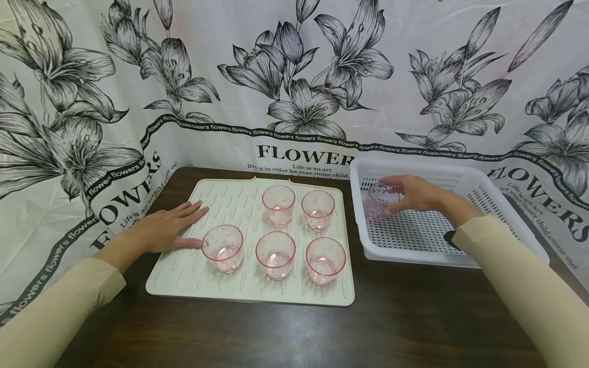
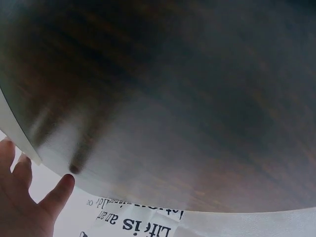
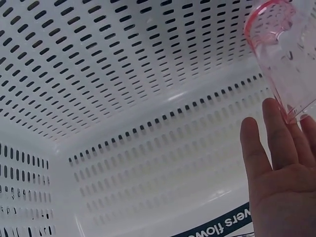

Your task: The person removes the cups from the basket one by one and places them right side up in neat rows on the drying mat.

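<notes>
My left hand [image 1: 167, 227] rests with spread fingers on the left part of a cream ribbed tray [image 1: 184, 278]. Its thumb tip lies right beside a clear pink-rimmed glass [image 1: 223, 249]. Several more such glasses stand upright on that tray, among them a front middle glass [image 1: 275, 255] and a back glass [image 1: 278, 204]. In the white basket [image 1: 414, 258] my right hand [image 1: 416, 193] holds another glass [image 1: 376, 204] between thumb and fingers, base upward and pink rim downward. The right wrist view shows the fingers at the base of this glass [image 3: 291, 64]; the thumb's contact is hidden there.
A dark wooden table [image 1: 276, 332] carries the tray and, to its right, the basket with slotted walls and floor. Behind them hangs a white cloth [image 1: 303, 145] with printed flowers and lettering, close to the basket's back rim.
</notes>
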`<state>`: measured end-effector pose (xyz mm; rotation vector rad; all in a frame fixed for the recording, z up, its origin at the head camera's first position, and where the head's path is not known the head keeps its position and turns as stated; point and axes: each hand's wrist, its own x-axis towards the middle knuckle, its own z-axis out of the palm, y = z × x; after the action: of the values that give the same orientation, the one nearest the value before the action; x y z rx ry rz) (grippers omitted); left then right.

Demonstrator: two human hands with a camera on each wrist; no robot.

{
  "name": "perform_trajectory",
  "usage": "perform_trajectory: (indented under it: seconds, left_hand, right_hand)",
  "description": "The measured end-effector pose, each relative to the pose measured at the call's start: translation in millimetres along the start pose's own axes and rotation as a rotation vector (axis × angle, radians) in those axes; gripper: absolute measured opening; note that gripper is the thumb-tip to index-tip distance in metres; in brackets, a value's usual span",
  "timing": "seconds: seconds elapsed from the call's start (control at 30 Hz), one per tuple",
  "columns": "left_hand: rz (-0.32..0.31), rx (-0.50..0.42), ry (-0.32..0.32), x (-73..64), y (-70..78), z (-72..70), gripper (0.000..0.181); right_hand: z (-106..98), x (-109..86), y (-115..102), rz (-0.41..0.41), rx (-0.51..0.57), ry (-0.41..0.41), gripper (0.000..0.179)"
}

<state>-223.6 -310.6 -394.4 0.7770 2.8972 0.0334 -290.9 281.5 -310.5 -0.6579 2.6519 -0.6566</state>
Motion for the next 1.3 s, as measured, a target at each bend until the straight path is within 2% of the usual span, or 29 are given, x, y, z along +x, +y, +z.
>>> perform_trajectory:
  seconds: [0.37, 0.67, 1.0, 1.3]
  left_hand:
    - [0.001, -0.004, 0.004, 0.0, -1.4, 0.7, 0.092]
    - [-0.002, -0.014, 0.004, -0.3, 0.1, 1.1, 0.092]
    - [-0.006, -0.007, 0.006, -0.8, 0.8, 0.2, 0.092]
    - [-0.007, 0.0, 0.008, -0.5, 0.9, 0.0, 0.093]
  right_hand:
    - [1.8, 1.2, 0.5, 0.0, 0.009, 0.027, 0.088]
    - [-2.7, -3.4, -1.3, 0.008, -0.025, 0.056, 0.088]
    - [-25.1, -10.9, -17.9, 0.026, -0.004, 0.158, 0.082]
    - [-40.1, -10.9, -44.7, -0.026, -0.012, 0.202, 0.083]
